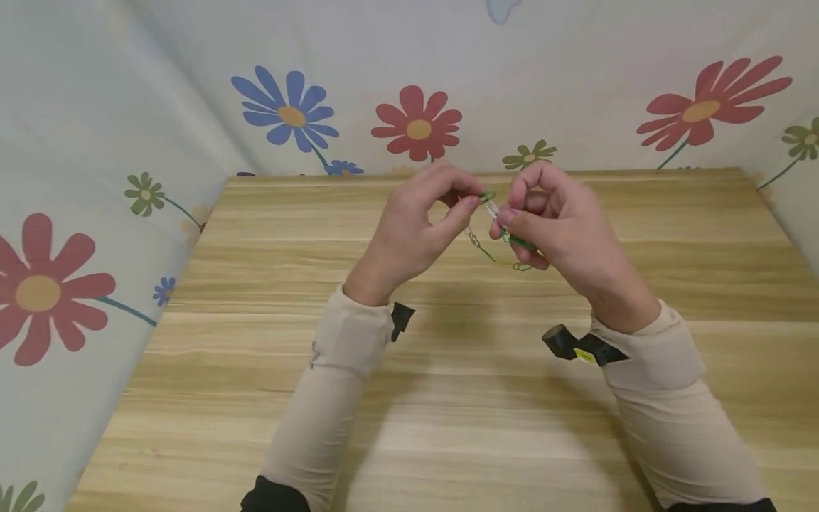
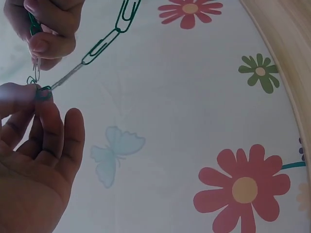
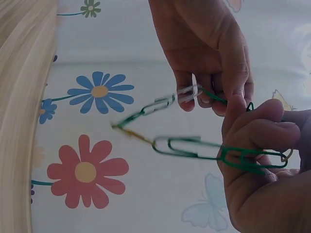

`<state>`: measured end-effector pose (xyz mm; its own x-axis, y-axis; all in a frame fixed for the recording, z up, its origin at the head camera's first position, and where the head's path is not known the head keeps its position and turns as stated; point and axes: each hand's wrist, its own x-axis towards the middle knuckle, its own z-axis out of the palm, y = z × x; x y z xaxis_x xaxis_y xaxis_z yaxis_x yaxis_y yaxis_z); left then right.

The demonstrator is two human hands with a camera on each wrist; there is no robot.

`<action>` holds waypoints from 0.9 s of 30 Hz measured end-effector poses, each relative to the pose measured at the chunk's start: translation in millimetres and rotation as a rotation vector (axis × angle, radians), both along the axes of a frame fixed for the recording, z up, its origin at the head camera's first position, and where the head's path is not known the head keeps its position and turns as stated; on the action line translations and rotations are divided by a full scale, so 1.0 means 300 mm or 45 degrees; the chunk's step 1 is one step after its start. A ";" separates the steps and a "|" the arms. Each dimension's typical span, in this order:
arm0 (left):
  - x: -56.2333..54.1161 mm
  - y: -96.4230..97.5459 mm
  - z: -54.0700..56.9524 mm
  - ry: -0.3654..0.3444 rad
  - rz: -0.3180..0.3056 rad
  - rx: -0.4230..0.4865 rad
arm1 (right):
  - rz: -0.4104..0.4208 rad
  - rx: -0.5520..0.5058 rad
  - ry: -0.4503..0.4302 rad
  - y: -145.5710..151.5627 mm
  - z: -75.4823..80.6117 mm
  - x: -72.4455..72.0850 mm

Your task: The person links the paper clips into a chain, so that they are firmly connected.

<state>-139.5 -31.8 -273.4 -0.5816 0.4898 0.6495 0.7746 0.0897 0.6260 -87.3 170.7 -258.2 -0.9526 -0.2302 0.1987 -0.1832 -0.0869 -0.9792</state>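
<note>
A chain of green, white and yellow paper clips (image 1: 475, 240) hangs in a loop between the two hands above the table. My left hand (image 1: 419, 220) pinches a green paper clip (image 2: 43, 92) between thumb and index finger. Facing it, my right hand (image 1: 569, 227) pinches a white paper clip (image 1: 492, 209) whose end meets the green one at the left fingertips; whether they are linked, I cannot tell. Another green paper clip (image 3: 255, 160) lies against the right fingers, partly hidden by them. A yellow paper clip (image 3: 133, 134) sits at the loop's far bend in the right wrist view.
Below the hands spreads a wood-grain table (image 1: 448, 427). A pale flower-printed cloth (image 1: 563, 64) rises behind its back edge and along the left side. Both wrists carry small black cameras (image 1: 559, 343) over beige sleeves.
</note>
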 end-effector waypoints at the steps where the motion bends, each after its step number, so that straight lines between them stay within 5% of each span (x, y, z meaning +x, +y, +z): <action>1: -0.001 0.000 -0.001 0.035 -0.004 -0.005 | 0.005 0.003 0.004 0.000 0.001 0.000; 7: -0.004 -0.001 -0.007 0.163 -0.008 0.010 | 0.061 0.016 0.006 0.004 0.003 -0.003; 19: -0.015 -0.003 -0.017 0.208 -0.003 -0.092 | 0.059 -0.113 -0.017 0.030 0.006 -0.007; 22: -0.010 0.004 -0.018 0.050 -0.040 -0.113 | 0.053 -0.143 -0.013 0.037 0.006 -0.007; 27: -0.002 0.017 -0.024 -0.529 -0.292 0.158 | 0.106 -0.133 -0.022 0.039 0.005 -0.009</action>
<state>-140.0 -26.6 -280.5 -0.6901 0.5693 0.4468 0.4478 -0.1491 0.8816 -90.1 182.3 -256.6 -0.9347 -0.2874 0.2092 -0.1542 -0.2024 -0.9671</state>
